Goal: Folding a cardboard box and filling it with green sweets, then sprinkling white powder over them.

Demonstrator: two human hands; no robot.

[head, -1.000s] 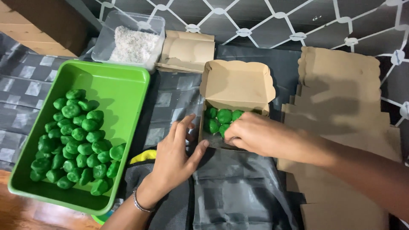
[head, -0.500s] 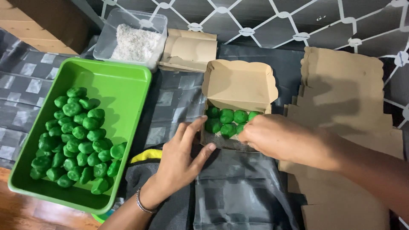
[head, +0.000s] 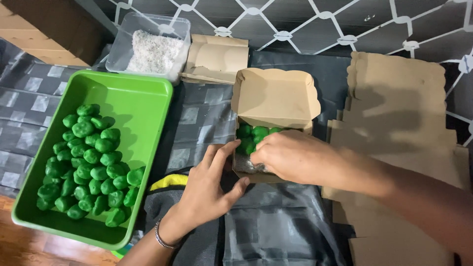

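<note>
inside brown box (head: 274, 98), right hand (head: 290, 157) hiding green balls (head: 252, 134), grip unclear

I am working in what looks like a home food-packing corner, not a shop or lab: my bench (head: 207, 118) is covered with a grey checked plastic sheet, set on a wood floor (head: 29, 246) against a dark quilted wall (head: 315, 24). Around me sit a green tray (head: 133, 98) of small green sweets (head: 88, 162), a clear tub (head: 148, 44) of white shredded flakes, and 1 stack of flat brown cardboard boxes (head: 399, 118).
</note>
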